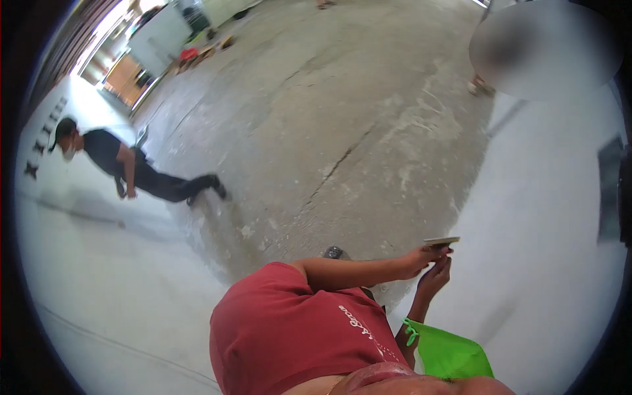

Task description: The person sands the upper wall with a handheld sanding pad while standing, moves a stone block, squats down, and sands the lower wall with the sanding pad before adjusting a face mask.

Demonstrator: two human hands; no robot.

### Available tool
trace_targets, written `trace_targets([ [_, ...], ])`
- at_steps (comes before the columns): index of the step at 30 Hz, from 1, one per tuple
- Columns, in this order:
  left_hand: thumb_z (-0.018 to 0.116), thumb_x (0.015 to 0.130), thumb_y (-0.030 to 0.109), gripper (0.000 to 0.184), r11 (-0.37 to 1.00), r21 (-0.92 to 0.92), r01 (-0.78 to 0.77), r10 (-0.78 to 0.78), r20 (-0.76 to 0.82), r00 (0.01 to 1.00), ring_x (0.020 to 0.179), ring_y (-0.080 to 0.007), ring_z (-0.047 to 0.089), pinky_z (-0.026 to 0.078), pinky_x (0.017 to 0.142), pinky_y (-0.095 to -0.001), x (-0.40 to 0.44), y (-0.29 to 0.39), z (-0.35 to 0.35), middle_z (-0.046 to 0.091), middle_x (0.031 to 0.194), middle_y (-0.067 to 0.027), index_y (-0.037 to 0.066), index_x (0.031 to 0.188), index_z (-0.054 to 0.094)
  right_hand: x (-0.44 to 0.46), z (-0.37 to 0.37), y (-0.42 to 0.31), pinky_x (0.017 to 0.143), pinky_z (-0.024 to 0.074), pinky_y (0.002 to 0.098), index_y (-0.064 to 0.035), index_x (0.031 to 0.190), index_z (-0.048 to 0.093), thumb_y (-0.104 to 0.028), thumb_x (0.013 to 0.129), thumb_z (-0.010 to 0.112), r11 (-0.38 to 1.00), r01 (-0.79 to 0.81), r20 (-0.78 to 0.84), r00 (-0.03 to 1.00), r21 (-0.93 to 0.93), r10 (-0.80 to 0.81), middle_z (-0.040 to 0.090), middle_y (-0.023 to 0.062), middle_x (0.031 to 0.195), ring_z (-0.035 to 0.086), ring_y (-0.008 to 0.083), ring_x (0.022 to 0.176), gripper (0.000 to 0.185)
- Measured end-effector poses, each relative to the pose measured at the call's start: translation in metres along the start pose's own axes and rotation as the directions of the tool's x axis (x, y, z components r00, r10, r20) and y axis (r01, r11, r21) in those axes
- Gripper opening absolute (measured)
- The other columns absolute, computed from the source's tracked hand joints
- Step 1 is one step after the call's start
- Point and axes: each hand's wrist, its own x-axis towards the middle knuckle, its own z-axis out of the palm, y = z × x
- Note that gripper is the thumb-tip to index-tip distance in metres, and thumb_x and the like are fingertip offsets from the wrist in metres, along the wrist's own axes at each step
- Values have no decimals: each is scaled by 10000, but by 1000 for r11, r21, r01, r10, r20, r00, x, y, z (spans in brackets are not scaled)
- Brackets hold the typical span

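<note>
My left hand (416,259) is closed on a thin flat object (442,241) with a light upper face, at the right of centre. Just below it, my right hand (435,277) is raised with its fingers bent together near the left fingertips; what they hold, if anything, is too small to tell. Both hands are out beyond the front of my red shirt (299,329). A bright green cloth (451,355) with a looped cord lies beside my right forearm, at the bottom edge.
A person in dark clothes and a cap (105,151) leans at the left, by a white wall (99,263). A blurred patch with a foot below it is at upper right. Cracked concrete floor (316,118) spans the middle. Red and brown items (191,58) lie at upper left.
</note>
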Motion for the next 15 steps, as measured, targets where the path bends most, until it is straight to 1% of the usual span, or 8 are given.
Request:
trace_targets([
  [2, 540, 973, 351, 412, 998, -55, 39, -43, -66, 997, 1045, -57, 497, 385, 787, -236, 16, -24, 12, 593, 1237, 53, 137, 1324, 521, 6, -19, 21, 578, 435, 385, 53, 957, 563, -257, 1018, 386, 998, 9, -51, 999, -69, -12, 615, 177, 752, 577, 276, 647, 362],
  [5, 544, 975, 325, 390, 997, -40, 60, -61, -27, 998, 1042, -87, 527, 414, 834, -246, 29, -44, 30, 604, 1206, 22, 86, 1284, 548, 5, -38, 39, 549, 445, 294, 25, 1086, 601, -304, 1028, 376, 868, -320, 26, 942, 381, 336, 646, 66, 854, 597, 144, 696, 403],
  [6, 550, 973, 318, 385, 996, -73, 58, -60, -25, 998, 1046, -96, 534, 423, 853, -253, 33, -50, 33, 608, 1192, 13, 72, 1269, 557, 5, -43, 43, 549, 445, 294, 25, 1086, 601, -304, 1028, 376, 864, -323, 5, 937, 387, 349, 646, 66, 854, 597, 144, 696, 403],
  [9, 565, 967, 307, 385, 998, 24, 53, -52, -49, 997, 1020, -109, 559, 449, 863, -287, 42, -69, 43, 622, 1153, -23, 52, 1256, 563, 10, -53, 41, 590, 491, 262, -6, 1211, 570, -384, 1017, 398, 449, -434, 125, 813, 781, 568, 614, 27, 975, 596, 123, 734, 458],
  [10, 566, 966, 312, 389, 993, 113, 39, -28, -103, 994, 1006, -110, 565, 458, 851, -294, 46, -76, 44, 627, 1143, -31, 47, 1250, 566, 16, -60, 36, 503, 434, 238, -69, 1076, 616, -409, 1013, 407, 302, -520, 193, 698, 799, 690, 594, 5, 845, 549, 84, 636, 404],
  [11, 611, 940, 277, 469, 987, 133, 88, -85, -30, 996, 1123, -148, 544, 419, 955, -305, 53, -76, 39, 608, 1218, -52, 46, 1334, 505, 14, -71, 47, 458, 371, 232, -101, 982, 598, -409, 1014, 405, 285, -579, 275, 692, 764, 667, 538, -20, 754, 484, 68, 566, 365],
  [13, 617, 930, 268, 455, 951, 296, 95, -92, -25, 995, 1075, -138, 551, 430, 920, -299, 57, -75, 46, 617, 1177, -51, 40, 1312, 522, 7, -85, 64, 396, 170, 231, -153, 861, 526, -462, 1012, 381, 305, -637, 342, 687, 708, 641, 325, -85, 610, 253, 37, 448, 373],
  [15, 620, 925, 259, 430, 912, 397, 101, -106, -10, 994, 1032, -127, 561, 440, 893, -294, 56, -74, 60, 630, 1136, -46, 37, 1286, 546, -6, -102, 83, 398, 178, 229, -150, 838, 513, -464, 1013, 375, 341, -619, 323, 713, 708, 622, 314, -83, 607, 256, 35, 452, 385],
])
